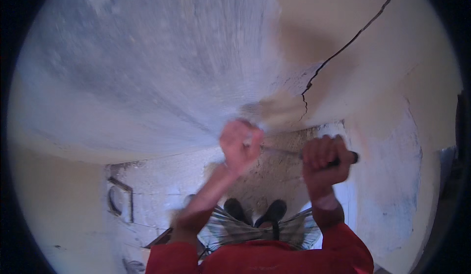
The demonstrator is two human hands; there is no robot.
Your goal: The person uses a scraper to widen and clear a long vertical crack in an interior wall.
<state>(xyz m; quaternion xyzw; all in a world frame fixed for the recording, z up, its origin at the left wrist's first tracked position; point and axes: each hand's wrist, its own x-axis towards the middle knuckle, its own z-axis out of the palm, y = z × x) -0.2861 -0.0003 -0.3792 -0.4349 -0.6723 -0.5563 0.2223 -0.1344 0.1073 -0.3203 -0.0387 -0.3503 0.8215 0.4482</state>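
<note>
My right hand [325,162] is wrapped round the dark handle [354,157] of a tool with a thin straight shaft [282,151]. The shaft points left toward my left hand [239,144]. The fingers of my left hand are curled closed and smeared by motion. Whether they hold the shaft's far end or something else is hidden. Both hands are raised in front of a wall [162,63], partly coated whitish-grey with streaks. Bare tan wall [373,73] shows to the right of the coating.
A long dark crack [346,46] runs down the tan wall. Below are my dark shoes [274,210] on a pale-splashed floor [157,185]. A frame-like object with a round part [128,203] lies at the lower left. Another patchy wall [387,185] stands on the right.
</note>
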